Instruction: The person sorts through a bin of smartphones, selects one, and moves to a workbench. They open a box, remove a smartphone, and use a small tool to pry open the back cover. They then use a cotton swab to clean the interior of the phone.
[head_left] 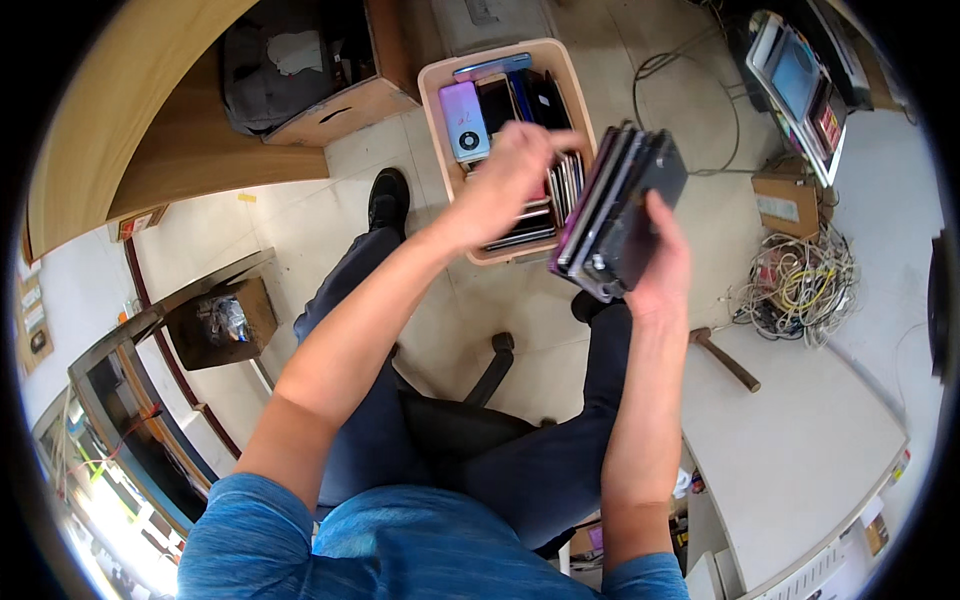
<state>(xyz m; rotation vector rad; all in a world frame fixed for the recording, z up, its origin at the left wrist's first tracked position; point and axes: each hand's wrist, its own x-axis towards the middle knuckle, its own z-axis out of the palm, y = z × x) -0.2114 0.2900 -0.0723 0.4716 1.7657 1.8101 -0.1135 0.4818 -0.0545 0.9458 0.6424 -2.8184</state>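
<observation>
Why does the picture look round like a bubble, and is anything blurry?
Head view: the fisheye lens leaves black corners and bends straight lines, like the desk edge. The left hand is slightly smeared above the bin of phones; the right hand and its stack of phones are sharper. Bright glare washes out the lower left.

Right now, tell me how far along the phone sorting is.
Looks done: the right hand grips a stack of phones, presumably out of the bin. In hand: the left hand reaches toward the stack's top edge, over the beige bin on the floor. Left: the bin holds many more phones standing on edge. How many remain, I cannot tell.
</observation>
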